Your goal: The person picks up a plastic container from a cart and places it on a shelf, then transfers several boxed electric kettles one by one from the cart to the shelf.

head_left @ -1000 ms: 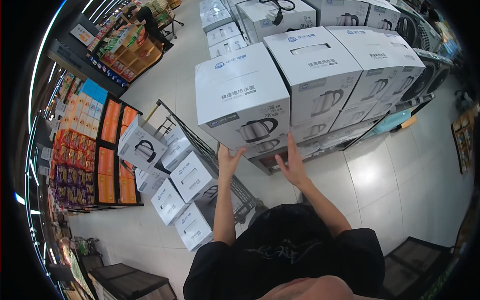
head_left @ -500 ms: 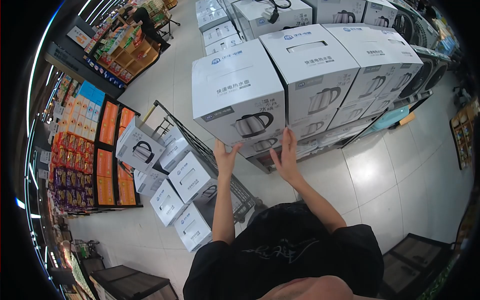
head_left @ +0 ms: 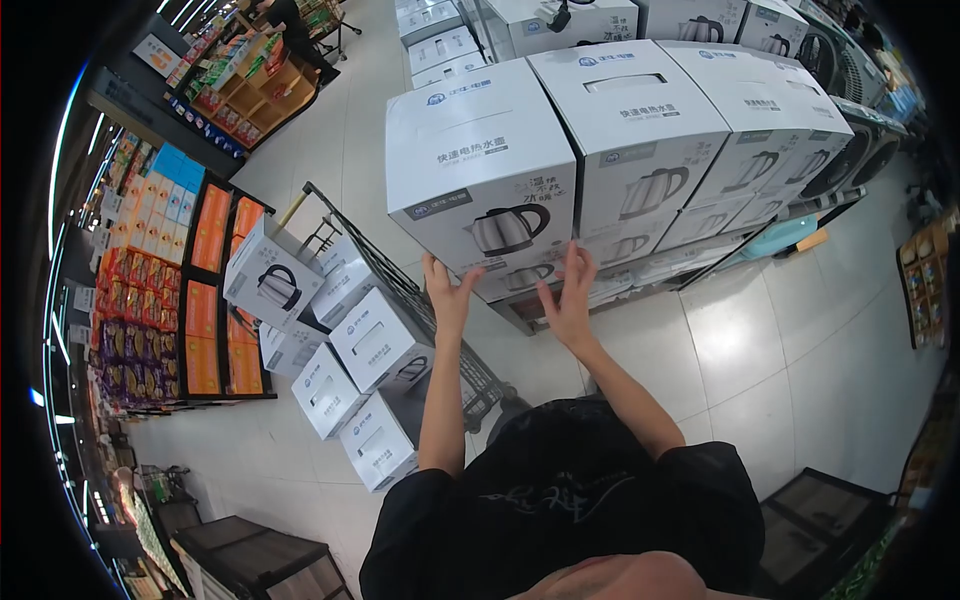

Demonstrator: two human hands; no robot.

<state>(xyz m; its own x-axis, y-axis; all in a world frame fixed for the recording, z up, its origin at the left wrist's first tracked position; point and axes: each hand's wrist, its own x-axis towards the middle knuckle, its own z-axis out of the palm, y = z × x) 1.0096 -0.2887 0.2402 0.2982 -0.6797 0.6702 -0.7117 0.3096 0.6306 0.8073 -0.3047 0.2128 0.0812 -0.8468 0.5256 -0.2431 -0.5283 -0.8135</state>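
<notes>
A white electric kettle box (head_left: 481, 195) with a steel kettle printed on its front sits at the near left end of a stack. My left hand (head_left: 448, 297) is at its lower left corner, fingers along the side and thumb toward the front. My right hand (head_left: 570, 305) is at the lower right edge, fingertips by the seam with the neighbouring kettle box (head_left: 640, 125). Together the two hands hold the box between them. Below its front shows part of another kettle box (head_left: 525, 280).
To the left, a shopping cart (head_left: 335, 225) carries several kettle boxes, one tilted kettle box (head_left: 270, 275) on top. Behind it stand shelves of packaged goods (head_left: 145, 285). A person (head_left: 290, 40) is at the far left. Fans (head_left: 855, 150) stand at the right; dark crates (head_left: 825, 535) are near me.
The view has shifted slightly, and the cart's boxes appear a little further left. Both hands stay at the lower edges of the same kettle box.
</notes>
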